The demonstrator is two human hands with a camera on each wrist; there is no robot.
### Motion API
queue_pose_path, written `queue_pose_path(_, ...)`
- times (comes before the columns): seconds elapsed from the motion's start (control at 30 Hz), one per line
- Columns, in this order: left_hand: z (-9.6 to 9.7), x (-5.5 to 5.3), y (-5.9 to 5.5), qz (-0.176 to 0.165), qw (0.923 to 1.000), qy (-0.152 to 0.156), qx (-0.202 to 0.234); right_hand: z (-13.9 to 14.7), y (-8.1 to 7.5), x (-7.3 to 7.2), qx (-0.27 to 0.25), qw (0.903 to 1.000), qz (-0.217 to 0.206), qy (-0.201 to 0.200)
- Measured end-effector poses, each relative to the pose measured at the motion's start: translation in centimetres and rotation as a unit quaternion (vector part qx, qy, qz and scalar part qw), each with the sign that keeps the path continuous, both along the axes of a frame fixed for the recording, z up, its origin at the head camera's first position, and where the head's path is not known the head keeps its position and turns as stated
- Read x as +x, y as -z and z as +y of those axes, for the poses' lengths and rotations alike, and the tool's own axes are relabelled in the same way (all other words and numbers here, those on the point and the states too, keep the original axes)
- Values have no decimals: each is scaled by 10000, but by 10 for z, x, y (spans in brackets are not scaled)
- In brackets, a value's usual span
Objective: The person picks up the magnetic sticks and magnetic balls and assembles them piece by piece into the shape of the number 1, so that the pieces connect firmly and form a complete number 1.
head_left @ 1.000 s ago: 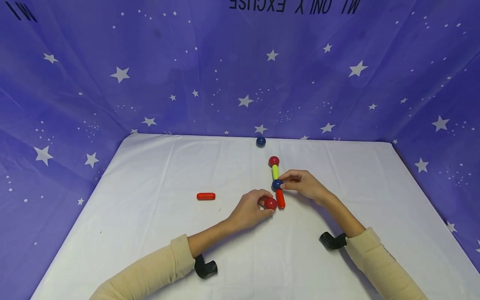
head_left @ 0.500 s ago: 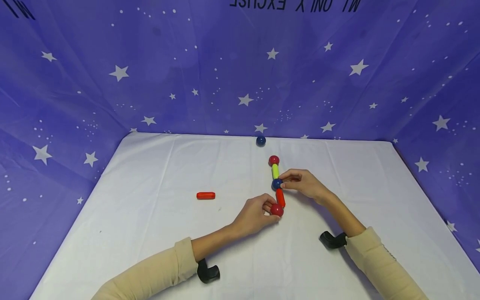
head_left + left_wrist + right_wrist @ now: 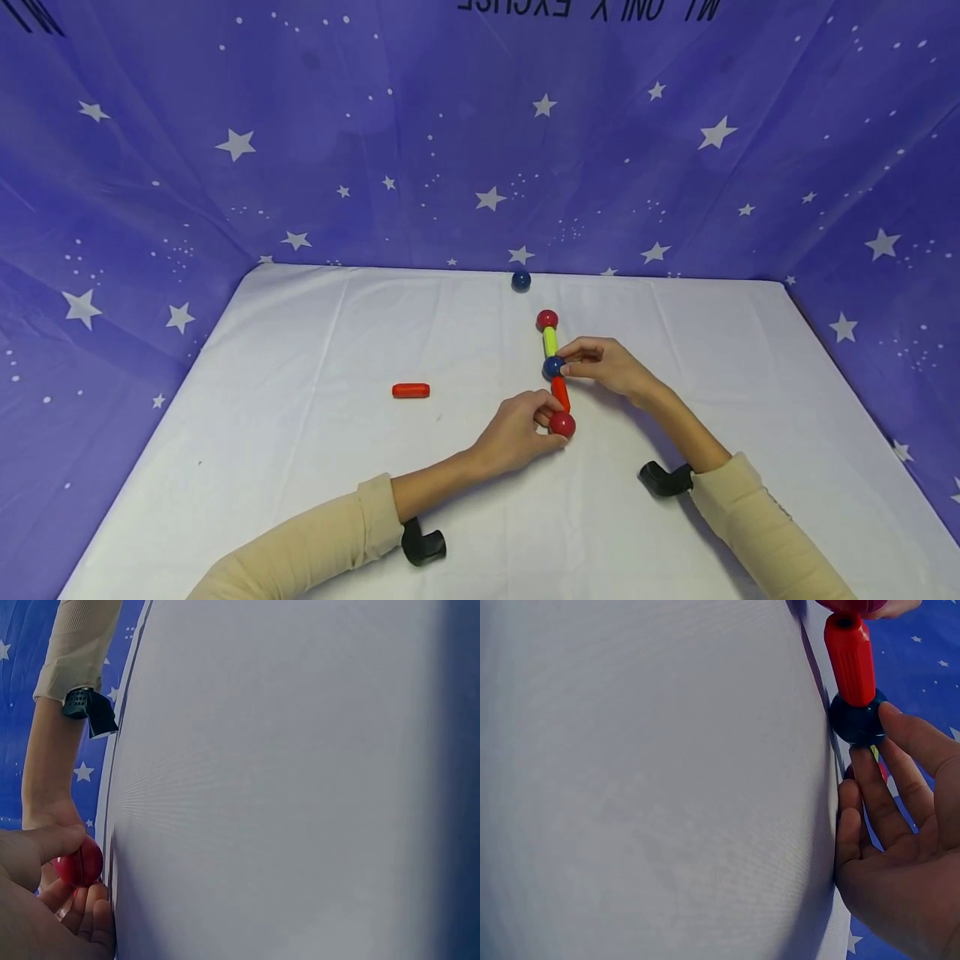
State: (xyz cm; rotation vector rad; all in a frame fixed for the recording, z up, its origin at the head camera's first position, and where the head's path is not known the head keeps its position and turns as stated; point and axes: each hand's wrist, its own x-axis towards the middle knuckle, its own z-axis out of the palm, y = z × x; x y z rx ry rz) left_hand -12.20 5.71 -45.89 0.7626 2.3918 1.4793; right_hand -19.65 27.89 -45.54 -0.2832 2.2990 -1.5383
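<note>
Red glossy ball (image 3: pixel 562 425), pinched by the left hand (image 3: pixel 517 432), has shifted to the six-o'clock end of the red rod (image 3: pixel 560 395); the right hand (image 3: pixel 611 367) pinches the glossy dark-blue ball (image 3: pixel 552 367) (cropped black lettering (image 3: pixel 561 7) at twelve o'clock).

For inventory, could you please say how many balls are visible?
4: red ball in left fingers, blue ball in right fingers, another red ball beyond the yellow-green stick, another blue ball farthest away.
</note>
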Motion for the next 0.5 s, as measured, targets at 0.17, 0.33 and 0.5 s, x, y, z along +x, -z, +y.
queue_pose_path(0.17,1,0,0,-34,10000,-8,19,0,-1,0,56,10000,45,17)
queue_pose_path(0.33,3,0,0,-8,10000,3,-8,0,-1,0,78,9999,-26,64)
queue_pose_path(0.5,4,0,1,-15,10000,-9,-38,-1,-1,0,93,9999,-22,61)
